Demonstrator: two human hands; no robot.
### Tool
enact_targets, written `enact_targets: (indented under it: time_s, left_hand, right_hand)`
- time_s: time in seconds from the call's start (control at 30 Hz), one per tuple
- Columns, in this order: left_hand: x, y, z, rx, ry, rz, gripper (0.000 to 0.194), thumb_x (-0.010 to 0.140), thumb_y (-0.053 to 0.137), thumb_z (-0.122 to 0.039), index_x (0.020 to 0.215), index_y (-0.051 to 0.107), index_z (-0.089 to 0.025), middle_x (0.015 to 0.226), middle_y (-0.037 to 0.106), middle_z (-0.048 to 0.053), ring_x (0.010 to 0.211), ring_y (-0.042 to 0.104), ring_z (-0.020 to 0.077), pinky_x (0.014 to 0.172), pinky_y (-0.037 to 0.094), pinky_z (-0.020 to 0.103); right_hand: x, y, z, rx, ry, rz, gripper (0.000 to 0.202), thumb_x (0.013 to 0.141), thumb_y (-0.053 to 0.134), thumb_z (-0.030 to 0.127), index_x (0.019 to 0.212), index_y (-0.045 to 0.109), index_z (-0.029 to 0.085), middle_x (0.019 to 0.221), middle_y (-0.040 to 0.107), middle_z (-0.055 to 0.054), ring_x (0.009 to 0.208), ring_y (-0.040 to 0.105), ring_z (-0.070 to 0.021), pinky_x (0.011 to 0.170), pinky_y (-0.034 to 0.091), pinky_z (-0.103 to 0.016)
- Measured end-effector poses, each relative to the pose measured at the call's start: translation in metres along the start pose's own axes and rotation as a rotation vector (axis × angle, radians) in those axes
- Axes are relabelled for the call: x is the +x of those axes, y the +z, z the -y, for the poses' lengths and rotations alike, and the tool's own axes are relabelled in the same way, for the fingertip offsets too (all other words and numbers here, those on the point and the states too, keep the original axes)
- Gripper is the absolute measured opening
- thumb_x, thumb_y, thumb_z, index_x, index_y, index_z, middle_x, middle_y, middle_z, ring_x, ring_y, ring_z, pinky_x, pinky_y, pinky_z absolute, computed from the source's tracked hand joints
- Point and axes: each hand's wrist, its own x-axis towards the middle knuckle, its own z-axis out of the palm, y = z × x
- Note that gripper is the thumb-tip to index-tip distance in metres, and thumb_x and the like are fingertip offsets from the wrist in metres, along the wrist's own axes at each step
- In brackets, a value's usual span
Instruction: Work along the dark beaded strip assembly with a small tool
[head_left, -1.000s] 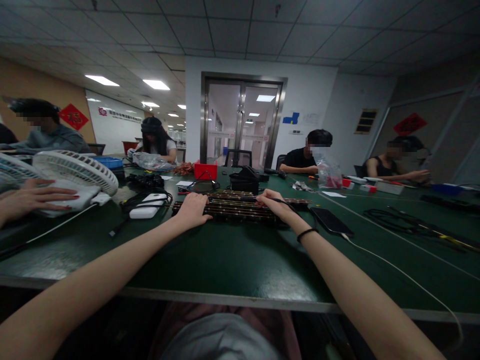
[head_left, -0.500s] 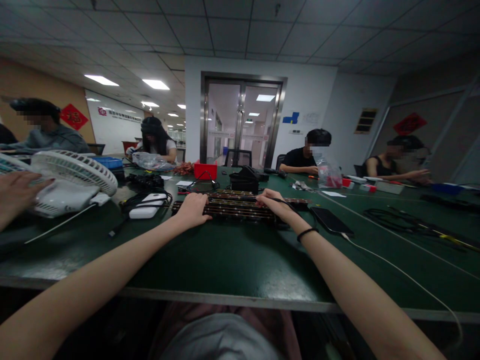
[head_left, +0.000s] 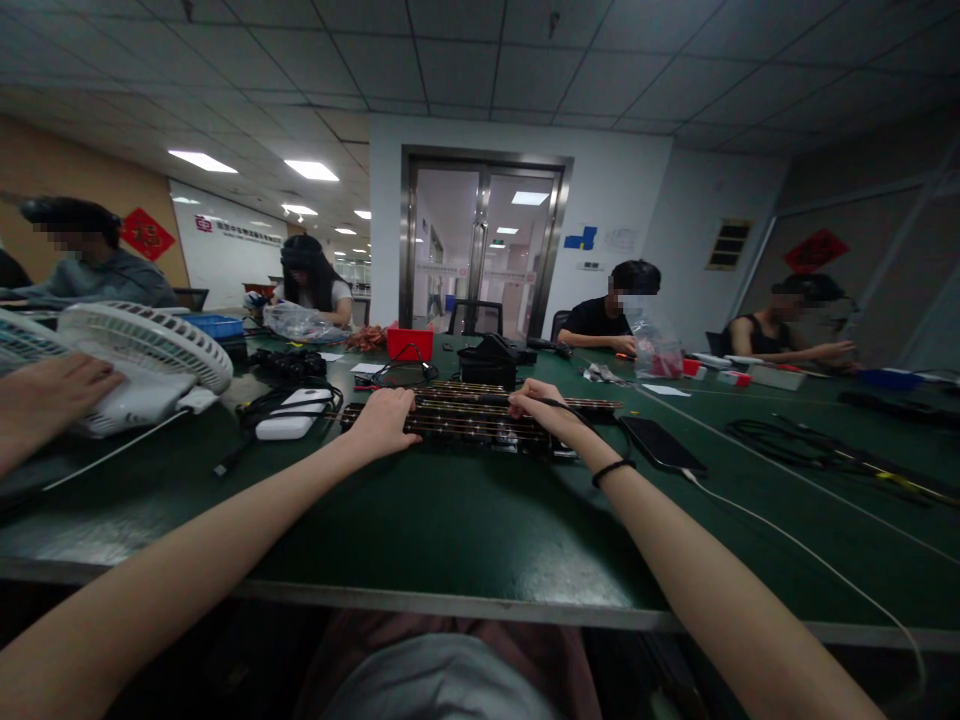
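Note:
Several long dark strips with pale dots and coppery lines (head_left: 469,428) lie side by side across the table in front of me. My left hand (head_left: 384,418) is closed over their left part, thumb along the near edge. My right hand (head_left: 536,400) is closed in a pinch on a black corded pen-shaped tool (head_left: 491,398), much like a soldering iron. The tool points left, low over the strips; whether its tip touches them I cannot tell. Its black cord passes over my right wrist.
Another person's hand (head_left: 67,395) rests on a white fan (head_left: 150,350) at left. A white power bank (head_left: 292,415) with black cables lies nearer. Behind the strips stand a black box (head_left: 486,362) and a red bin (head_left: 409,345). A phone (head_left: 664,443) charges at right. People sit opposite.
The other person's hand at the fan has moved to the right. My own hands have barely shifted, and the strips lie in nearly the same place.

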Motion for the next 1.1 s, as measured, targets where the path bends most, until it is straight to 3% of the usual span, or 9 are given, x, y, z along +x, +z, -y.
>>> enact_targets:
  time_s: [0.87, 1.1]
  left_hand:
    - [-0.001, 0.003, 0.003, -0.105, -0.005, 0.035, 0.040, 0.075, 0.081, -0.031, 0.104, 0.056, -0.017, 0.111, 0.066, 0.014, 0.104, 0.065, 0.0325, 0.090, 0.050, 0.039]
    - [0.001, 0.012, 0.010, -0.102, 0.007, 0.015, 0.040, 0.079, 0.079, -0.036, 0.109, 0.061, -0.016, 0.115, 0.066, 0.015, 0.109, 0.064, 0.0323, 0.095, 0.049, 0.040]
  right_hand:
    - [0.000, -0.002, 0.004, -0.127, -0.083, 0.003, 0.018, 0.075, 0.066, 0.031, 0.062, 0.055, 0.024, 0.068, 0.068, -0.001, 0.070, 0.063, -0.0185, 0.066, 0.049, -0.029]
    - [0.000, -0.003, 0.005, -0.215, -0.114, -0.014, 0.018, 0.075, 0.068, 0.029, 0.062, 0.056, 0.024, 0.070, 0.070, -0.001, 0.073, 0.062, -0.0198, 0.069, 0.047, -0.031]
